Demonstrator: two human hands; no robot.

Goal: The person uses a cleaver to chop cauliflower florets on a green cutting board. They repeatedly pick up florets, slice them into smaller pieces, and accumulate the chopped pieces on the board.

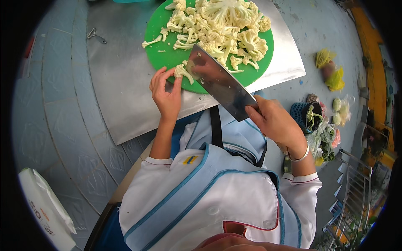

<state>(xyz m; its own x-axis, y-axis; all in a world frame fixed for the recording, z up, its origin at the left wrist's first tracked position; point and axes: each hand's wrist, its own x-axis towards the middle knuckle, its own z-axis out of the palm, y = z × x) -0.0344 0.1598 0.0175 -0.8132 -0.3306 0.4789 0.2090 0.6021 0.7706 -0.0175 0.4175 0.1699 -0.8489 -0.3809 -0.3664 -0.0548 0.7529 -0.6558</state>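
My right hand (276, 124) grips the handle of a broad cleaver (221, 83), its blade slanting up and left over the near part of a round green cutting board (163, 58). With thumb and fingertips, my left hand (165, 89) holds a small cauliflower floret (183, 73) at the board's near left edge. The blade's far end is beside that floret; whether they touch I cannot tell. Many cut cauliflower pieces (216, 37) are heaped across the far part of the board. Among them lies a large cut section of the head (230, 12), stem side up.
A metal tabletop (122, 78) carries the board, and a peeler (96, 36) lies at its left edge. Rightward on the floor are a blue basket (300, 114), bagged vegetables (323, 138) and yellow bags (334, 78). A metal rack (355, 188) stands lower right; a white bag (47, 210) lower left.
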